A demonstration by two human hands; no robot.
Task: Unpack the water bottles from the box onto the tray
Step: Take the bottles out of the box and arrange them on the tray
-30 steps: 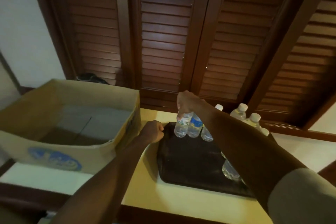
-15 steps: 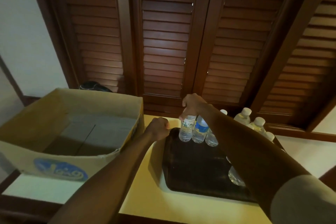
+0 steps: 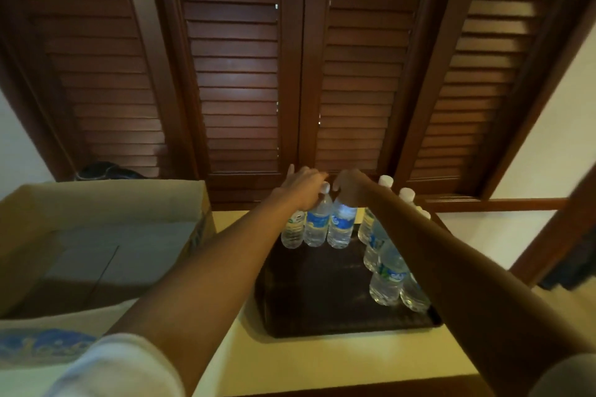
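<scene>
A dark tray (image 3: 316, 296) lies on the cream counter. Three clear water bottles stand in a row at its far edge: the left bottle (image 3: 293, 230), the middle bottle (image 3: 317, 225) and the right bottle (image 3: 342, 227). My left hand (image 3: 301, 188) curls over the tops of the left and middle bottles, one finger lifted. My right hand (image 3: 351, 191) grips the neck of the right bottle. Several more bottles (image 3: 387, 277) line the tray's right side, partly hidden by my right forearm. The cardboard box (image 3: 106, 200) on the left shows only its bare bottom.
Dark louvered wooden doors (image 3: 238, 90) rise directly behind the counter. The box's right wall stands close to the tray's left edge. Bare cream counter (image 3: 309, 361) runs in front of the tray. A dark object (image 3: 106, 171) sits behind the box.
My left hand left the tray's left corner and reached up onto the bottle tops beside my right hand. A third bottle now stands in the back row. The camera moved closer.
</scene>
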